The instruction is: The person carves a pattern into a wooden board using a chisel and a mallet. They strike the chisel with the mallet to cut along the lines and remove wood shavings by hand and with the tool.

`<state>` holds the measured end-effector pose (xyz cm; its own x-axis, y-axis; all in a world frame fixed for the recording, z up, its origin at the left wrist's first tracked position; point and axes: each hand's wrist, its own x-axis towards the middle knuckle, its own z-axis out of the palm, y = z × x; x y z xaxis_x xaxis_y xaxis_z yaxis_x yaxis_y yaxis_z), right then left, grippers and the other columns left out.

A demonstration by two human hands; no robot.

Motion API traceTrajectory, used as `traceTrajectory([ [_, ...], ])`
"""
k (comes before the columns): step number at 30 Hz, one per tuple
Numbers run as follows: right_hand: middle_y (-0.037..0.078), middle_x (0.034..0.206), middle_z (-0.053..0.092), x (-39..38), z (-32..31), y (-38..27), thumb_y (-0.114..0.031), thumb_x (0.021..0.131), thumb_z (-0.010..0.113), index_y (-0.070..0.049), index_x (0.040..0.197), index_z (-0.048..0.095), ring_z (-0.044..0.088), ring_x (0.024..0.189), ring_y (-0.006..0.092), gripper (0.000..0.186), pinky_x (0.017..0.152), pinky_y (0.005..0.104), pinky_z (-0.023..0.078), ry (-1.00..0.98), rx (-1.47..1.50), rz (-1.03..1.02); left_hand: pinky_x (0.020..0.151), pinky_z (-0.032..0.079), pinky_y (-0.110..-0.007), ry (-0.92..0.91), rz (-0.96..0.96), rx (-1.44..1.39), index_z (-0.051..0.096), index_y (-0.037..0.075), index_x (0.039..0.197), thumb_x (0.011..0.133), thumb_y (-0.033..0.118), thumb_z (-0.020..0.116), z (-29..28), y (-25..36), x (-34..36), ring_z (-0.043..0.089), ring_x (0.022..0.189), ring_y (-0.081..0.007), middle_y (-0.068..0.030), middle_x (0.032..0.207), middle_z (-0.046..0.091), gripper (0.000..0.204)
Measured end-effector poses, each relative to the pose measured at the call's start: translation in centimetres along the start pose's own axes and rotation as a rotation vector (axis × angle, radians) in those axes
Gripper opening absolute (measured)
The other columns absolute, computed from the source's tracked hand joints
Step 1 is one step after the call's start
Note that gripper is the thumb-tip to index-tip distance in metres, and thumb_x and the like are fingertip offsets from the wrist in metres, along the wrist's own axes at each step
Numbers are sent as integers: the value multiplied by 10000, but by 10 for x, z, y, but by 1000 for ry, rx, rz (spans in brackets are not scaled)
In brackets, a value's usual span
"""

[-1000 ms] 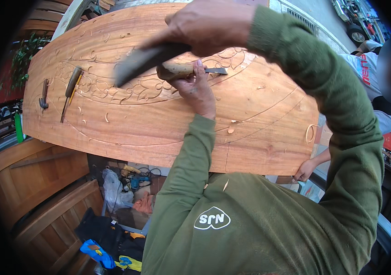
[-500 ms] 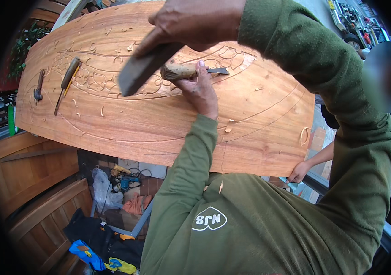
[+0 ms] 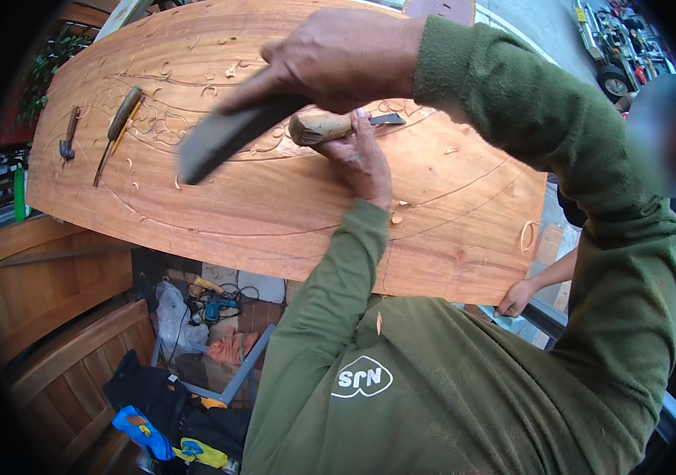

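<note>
On a broad wooden board with carved scrolls and curved lines, my left hand grips a wooden-handled chisel, its flat blade pointing right over the carving. My right hand is raised above it, closed on a dark, flat, blurred block that hangs down-left beside the chisel's handle end. A hammer, a long gouge and a thin yellow stick lie on the board's left part, among curled shavings.
A co-worker's hand holds the board's near right edge. Below stand wooden panels, a blue power tool, a plastic bag and dark cloth. Vehicle parts stand beyond, at upper right.
My left hand and chisel have shifted right along the board. The block in my right hand has swung, now a little higher and further left than half a second ago.
</note>
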<state>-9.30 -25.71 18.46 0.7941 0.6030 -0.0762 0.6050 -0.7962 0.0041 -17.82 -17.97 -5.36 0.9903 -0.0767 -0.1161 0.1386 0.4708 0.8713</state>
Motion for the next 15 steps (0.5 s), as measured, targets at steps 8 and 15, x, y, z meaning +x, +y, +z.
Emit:
traceTrajectory([
  [8, 133, 839, 692, -20, -9, -13, -88, 925, 633, -194, 1359, 685, 730, 797, 339, 450, 685, 479, 561, 126, 109, -16, 973, 628, -412, 10, 99, 114, 260, 43, 1500, 1049, 138, 718, 5, -8, -17, 666, 1191, -249, -178, 1339, 587, 651],
  [15, 118, 942, 681, -45, 6, -11, -32, 921, 703, -242, 1549, 571, 732, 791, 288, 675, 674, 411, 584, 20, -32, -56, 1101, 568, -436, 12, 41, -72, 220, 39, 1560, 1044, 137, 714, 20, -2, -34, 548, 1379, -278, -202, 1539, 438, 721],
])
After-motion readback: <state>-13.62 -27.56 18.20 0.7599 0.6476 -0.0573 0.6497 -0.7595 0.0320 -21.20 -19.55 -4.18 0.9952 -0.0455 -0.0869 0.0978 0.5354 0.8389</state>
